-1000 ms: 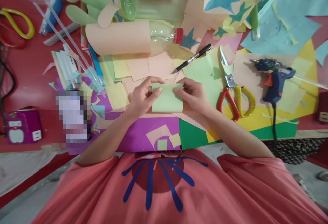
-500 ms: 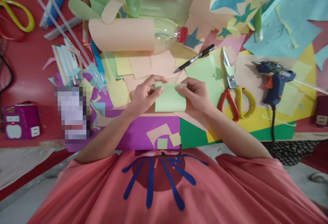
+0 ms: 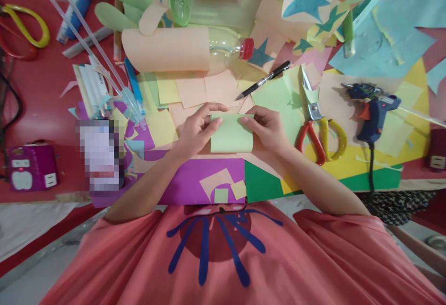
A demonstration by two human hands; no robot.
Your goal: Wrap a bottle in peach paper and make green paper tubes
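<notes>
A pale green sheet of paper (image 3: 232, 136) is held between my two hands, its upper edge curled or folded over. My left hand (image 3: 202, 126) pinches its left upper corner, thumb on top. At the right upper corner my right hand (image 3: 265, 126) grips it the same way, fingers curled behind the paper. Just beyond lie a black pen (image 3: 264, 81) and loose peach paper pieces (image 3: 223, 87). Scissors with red and yellow handles (image 3: 315, 114) rest to the right of my right hand.
A plastic bottle wrapped in peach paper (image 3: 167, 49) lies across the far side. On the right is a blue glue gun (image 3: 374, 112) with its cord. A phone (image 3: 101, 156), clear glue sticks (image 3: 130, 102) and a purple socket box (image 3: 32, 168) are on the left. Small paper scraps (image 3: 221, 195) lie near the front edge.
My hands and the green paper keep almost the same pose. The view has shifted slightly, and part of another person's limb now shows at the lower right.
</notes>
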